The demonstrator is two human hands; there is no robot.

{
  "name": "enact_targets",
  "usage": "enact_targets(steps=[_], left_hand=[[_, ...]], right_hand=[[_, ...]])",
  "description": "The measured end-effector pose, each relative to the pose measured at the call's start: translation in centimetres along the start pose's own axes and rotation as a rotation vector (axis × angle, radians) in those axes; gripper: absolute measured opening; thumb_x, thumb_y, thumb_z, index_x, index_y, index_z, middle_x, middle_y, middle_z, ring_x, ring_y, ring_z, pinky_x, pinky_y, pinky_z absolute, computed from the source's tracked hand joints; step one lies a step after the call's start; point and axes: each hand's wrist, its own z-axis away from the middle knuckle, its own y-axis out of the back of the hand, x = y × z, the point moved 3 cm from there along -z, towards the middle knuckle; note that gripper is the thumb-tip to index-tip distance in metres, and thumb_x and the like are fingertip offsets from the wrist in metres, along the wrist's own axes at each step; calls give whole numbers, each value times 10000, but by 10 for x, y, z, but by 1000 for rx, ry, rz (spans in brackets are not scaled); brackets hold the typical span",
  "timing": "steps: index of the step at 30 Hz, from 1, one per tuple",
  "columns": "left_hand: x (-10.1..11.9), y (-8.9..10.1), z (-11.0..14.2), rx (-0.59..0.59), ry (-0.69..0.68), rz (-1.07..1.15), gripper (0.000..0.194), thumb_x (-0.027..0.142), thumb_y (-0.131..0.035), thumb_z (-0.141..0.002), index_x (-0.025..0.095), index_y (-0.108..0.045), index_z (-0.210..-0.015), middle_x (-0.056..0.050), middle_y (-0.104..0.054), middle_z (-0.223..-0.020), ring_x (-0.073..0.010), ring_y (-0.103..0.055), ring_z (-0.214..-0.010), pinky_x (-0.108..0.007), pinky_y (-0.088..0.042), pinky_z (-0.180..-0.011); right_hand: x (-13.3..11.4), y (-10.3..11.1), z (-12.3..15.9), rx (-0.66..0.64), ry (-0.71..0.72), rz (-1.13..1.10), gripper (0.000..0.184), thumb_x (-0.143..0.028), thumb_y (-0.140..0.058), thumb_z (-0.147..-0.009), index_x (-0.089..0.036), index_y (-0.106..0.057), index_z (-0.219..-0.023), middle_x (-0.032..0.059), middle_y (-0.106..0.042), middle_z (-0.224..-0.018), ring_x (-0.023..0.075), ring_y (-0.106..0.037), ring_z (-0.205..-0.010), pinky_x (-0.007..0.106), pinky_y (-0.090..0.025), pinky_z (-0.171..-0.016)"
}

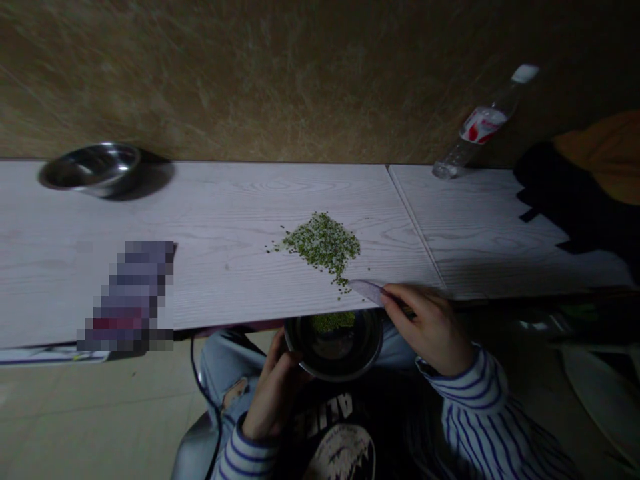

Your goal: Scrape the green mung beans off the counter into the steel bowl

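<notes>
- Head cam, ctr: R hand [434, 325] pinches flat tool [367, 291] by grains [323, 241]; I'd angle it low.
- Btm ctr: L hand [274, 395] grips bowl [337, 377]; I'd steady it.

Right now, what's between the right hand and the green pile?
A flat pale piece pinched in the right hand, plus stray green bits off its tip; head view.

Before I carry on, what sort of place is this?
Indoors, perhaps a home or small eatery: a wood-grain counter stands against a marble-patterned wall, with a tiled floor below.
</notes>
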Motion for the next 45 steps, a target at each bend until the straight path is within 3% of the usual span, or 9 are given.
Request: enact_targets(steps=[6,11,15,22,31,45], left_hand=[[0,1,-1,-4,-20,22,635,222,-700,-738,304,-533,-1345,-45,-673,-1240,-250,-635,-1046,-334,-553,-750],[2,0,0,-2,-14,22,622,197,-680,-748,294,-527,-1344,-31,-692,-1169,-207,-650,-925,-308,-551,-696],[1,0,1,-14,1,32,633,200,-681,-758,292,-503,-1358,-30,-680,-1189,-200,-645,-938,-306,-549,-714],[2,0,1,7,-6,24,681,217,-706,-713,267,-495,-1358,-55,-669,-1220,-253,-630,-1025,-351,-557,-748],[2,0,1,1,-14,22,665,216,-700,-724,266,-503,-1357,-50,-678,-1206,-247,-631,-999,-340,-553,-721],[4,2,2,-35,-31,34,655,191,-678,-739,265,-500,-1365,-55,-641,-1271,-253,-603,-1050,-339,-540,-743]], right_hand=[[1,-1,-3,-6,-14,16,130,-213,-528,-920,-191,-655,-939,55,-745,-810,188,-696,-692,302,-539,-668],[5,0,1,2,-32,20,120,-214,-537,-918,-190,-652,-944,54,-745,-818,189,-697,-704,303,-540,-672],[9,2,1,8,-58,39,117,-216,-545,-913,-188,-656,-938,51,-744,-806,191,-697,-692,300,-538,-649],[10,4,4,13,-75,13,109,-218,-556,-907,-190,-656,-940,39,-738,-792,179,-695,-687,276,-541,-623],[14,-6,-4,0,-101,-1,152,-228,-547,-906,-173,-671,-975,66,-748,-831,194,-699,-702,287,-541,-628],[6,-10,-13,-39,-23,6,136,-222,-547,-920,-174,-671,-947,70,-747,-827,192,-690,-697,296,-519,-661]])
